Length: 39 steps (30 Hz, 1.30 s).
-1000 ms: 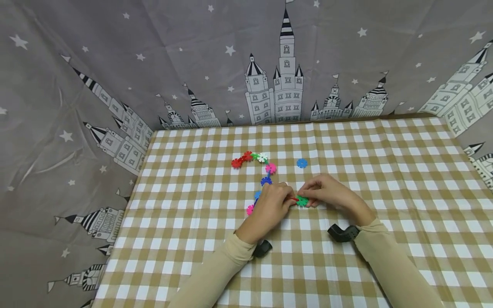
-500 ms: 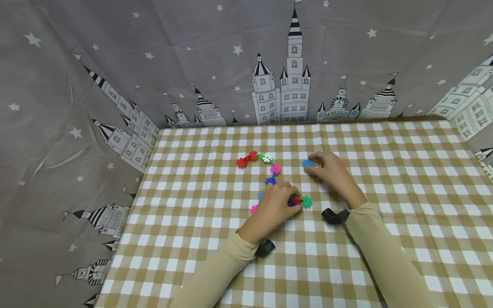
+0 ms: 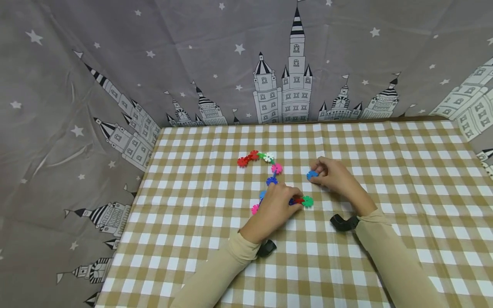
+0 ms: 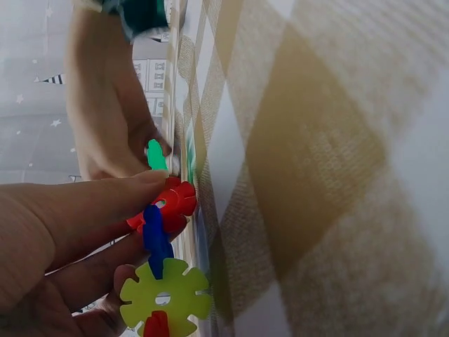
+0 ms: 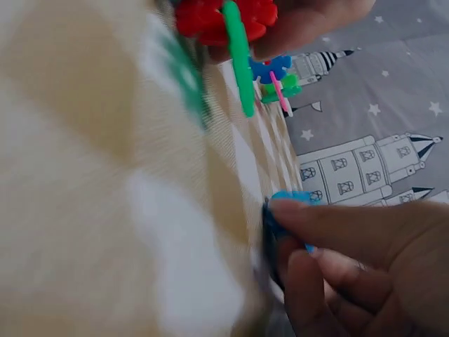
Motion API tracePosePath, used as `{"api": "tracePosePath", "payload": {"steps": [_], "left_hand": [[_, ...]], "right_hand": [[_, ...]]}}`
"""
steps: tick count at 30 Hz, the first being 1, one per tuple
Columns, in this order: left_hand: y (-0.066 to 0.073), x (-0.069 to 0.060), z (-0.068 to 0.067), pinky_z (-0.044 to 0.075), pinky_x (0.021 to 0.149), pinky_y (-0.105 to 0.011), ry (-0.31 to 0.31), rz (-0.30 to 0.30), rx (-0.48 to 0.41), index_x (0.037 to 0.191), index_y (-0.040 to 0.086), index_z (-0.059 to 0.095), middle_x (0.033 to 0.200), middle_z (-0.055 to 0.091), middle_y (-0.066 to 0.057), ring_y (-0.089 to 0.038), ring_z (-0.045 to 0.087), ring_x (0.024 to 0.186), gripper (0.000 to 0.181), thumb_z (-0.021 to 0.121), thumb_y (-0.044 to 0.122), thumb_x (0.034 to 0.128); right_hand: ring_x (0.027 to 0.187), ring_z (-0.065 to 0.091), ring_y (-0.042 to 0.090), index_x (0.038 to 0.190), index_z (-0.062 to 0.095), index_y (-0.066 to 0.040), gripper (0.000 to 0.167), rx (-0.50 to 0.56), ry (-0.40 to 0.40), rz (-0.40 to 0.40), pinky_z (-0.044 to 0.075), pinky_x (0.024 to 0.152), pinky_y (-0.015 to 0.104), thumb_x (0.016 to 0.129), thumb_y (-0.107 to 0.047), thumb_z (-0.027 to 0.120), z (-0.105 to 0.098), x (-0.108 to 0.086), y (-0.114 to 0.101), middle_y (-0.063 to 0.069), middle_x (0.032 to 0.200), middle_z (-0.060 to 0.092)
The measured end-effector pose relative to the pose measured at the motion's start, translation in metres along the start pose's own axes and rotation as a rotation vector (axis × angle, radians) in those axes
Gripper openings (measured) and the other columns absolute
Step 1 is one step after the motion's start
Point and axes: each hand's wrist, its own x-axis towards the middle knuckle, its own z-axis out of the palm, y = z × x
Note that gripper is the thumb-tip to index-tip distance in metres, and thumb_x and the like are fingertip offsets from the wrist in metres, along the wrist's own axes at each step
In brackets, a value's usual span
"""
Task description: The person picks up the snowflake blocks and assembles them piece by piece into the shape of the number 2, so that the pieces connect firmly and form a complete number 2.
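A chain of notched plastic interlocking discs curves over the tablecloth, from a red disc (image 3: 242, 162) past a white one (image 3: 268, 157) and a pink one (image 3: 276, 168) towards my left hand (image 3: 272, 209). That hand pinches the chain at a red disc (image 4: 175, 200), beside a dark blue disc (image 4: 156, 239) and a yellow-green one (image 4: 165, 298). A green disc (image 3: 307, 201) forms the chain's right end. My right hand (image 3: 334, 176) pinches a loose light blue disc (image 3: 312, 175) between thumb and fingers, above and slightly right of the green disc. The left hand hides part of the chain.
A brown-and-white checked cloth (image 3: 173, 239) covers the table. Behind it and at the left hangs a grey curtain (image 3: 215, 42) printed with castles and stars. A black camera mount (image 3: 344, 223) projects from the right wrist.
My right hand has let go of the green disc, reached away to the light blue disc, taken hold of it and drawn it slightly nearer. The left hand keeps its place on the chain.
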Motion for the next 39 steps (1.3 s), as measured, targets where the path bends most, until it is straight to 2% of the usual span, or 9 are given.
{"api": "tracePosePath", "payload": {"steps": [7,13,17,21,27,35,39], "left_hand": [[-0.002,0.000,0.001,0.031,0.070,-0.025,0.038,-0.014,-0.002,0.087,0.021,0.078,0.081,0.075,0.009,-0.008,0.056,0.072,0.007,0.085,0.024,0.0863],[-0.004,-0.001,0.002,0.030,0.068,-0.025,0.074,-0.025,-0.002,0.081,0.021,0.077,0.077,0.074,0.008,-0.008,0.054,0.068,0.008,0.082,0.018,0.0864],[-0.004,-0.001,0.003,0.030,0.068,-0.025,0.076,-0.034,-0.019,0.081,0.020,0.077,0.076,0.074,0.007,-0.008,0.052,0.066,0.008,0.081,0.017,0.0872],[-0.003,0.000,0.003,0.029,0.069,-0.025,0.060,-0.042,-0.040,0.082,0.019,0.076,0.075,0.073,0.006,-0.008,0.048,0.065,0.008,0.081,0.017,0.0879],[-0.001,0.001,0.003,0.029,0.070,-0.025,0.038,-0.046,-0.052,0.084,0.019,0.078,0.078,0.074,0.006,-0.008,0.051,0.068,0.007,0.081,0.018,0.0890],[-0.001,0.000,0.002,0.043,0.080,-0.029,0.032,-0.032,-0.098,0.083,0.016,0.077,0.081,0.075,0.004,-0.010,0.058,0.075,0.007,0.080,0.014,0.0896],[-0.001,-0.001,0.003,0.044,0.075,-0.024,0.034,-0.025,-0.156,0.082,0.013,0.075,0.080,0.073,0.002,-0.010,0.058,0.075,0.009,0.079,0.010,0.0899]], "right_hand": [[0.077,0.067,0.008,0.094,0.075,-0.008,0.010,-0.001,-0.092,-0.102,0.052,0.068,0.021,0.089,-0.014,0.082,-0.008,-0.030,0.008,0.004,0.087,0.076],[0.072,0.068,0.005,0.088,0.077,-0.012,0.007,0.022,-0.159,-0.181,0.054,0.066,0.021,0.086,-0.011,0.084,-0.006,-0.041,0.009,0.000,0.085,0.078],[0.075,0.069,0.004,0.089,0.077,-0.010,0.007,0.028,-0.142,-0.206,0.056,0.070,0.021,0.086,-0.009,0.083,-0.002,-0.041,0.009,0.001,0.085,0.078],[0.076,0.069,0.005,0.088,0.077,-0.010,0.007,0.008,-0.116,-0.193,0.057,0.072,0.020,0.086,-0.007,0.083,0.000,-0.041,0.010,-0.001,0.083,0.077],[0.068,0.065,0.004,0.086,0.077,-0.011,0.006,0.033,-0.139,-0.202,0.054,0.062,0.021,0.086,-0.008,0.083,0.001,-0.042,0.011,0.000,0.083,0.078],[0.069,0.063,0.003,0.080,0.075,-0.015,0.011,-0.004,-0.109,-0.225,0.052,0.065,0.021,0.086,-0.010,0.084,0.005,-0.045,0.009,-0.004,0.079,0.077],[0.072,0.066,0.003,0.081,0.075,-0.015,0.011,0.002,-0.099,-0.231,0.054,0.069,0.021,0.087,-0.010,0.083,0.006,-0.047,0.010,-0.004,0.080,0.077]]}}
